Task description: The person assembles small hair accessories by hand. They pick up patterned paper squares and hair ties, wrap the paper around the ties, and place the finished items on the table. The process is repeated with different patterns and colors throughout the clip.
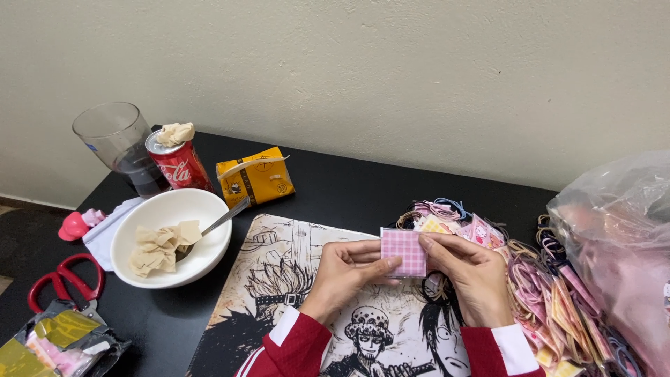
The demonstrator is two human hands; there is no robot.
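Seen from the head camera, a person in red sleeves with white cuffs holds a small pink checked packet (pixel 403 252) between both hands above a black-and-white cartoon-print mat (pixel 293 279) on a black surface (pixel 349 188). The left hand (pixel 347 269) is closed on the packet's left edge, thumb across its lower corner; the right hand (pixel 469 269) pinches the right edge, fingers curled behind it. Just beyond the packet and running off to the right lies a heap of similar small packets and coloured elastic hair bands (pixel 537 279), with a clear plastic bag (pixel 621 237) of more pink items at the far right. To the left stand a white bowl (pixel 174 209) holding crumpled tissue and a spoon (pixel 216 225), a red drinks can (pixel 180 166) topped with a wad of tissue, a clear glass (pixel 122 143) with a little dark liquid, and a yellow carton (pixel 255 176). Red-handled scissors (pixel 63 279) and a crumpled wrapper (pixel 59 338) lie at the near left corner. Judged from the grip, the packet is best kept level and square, held by the edges with light, even pressure from both thumbs, so that the thin film neither creases nor slips.
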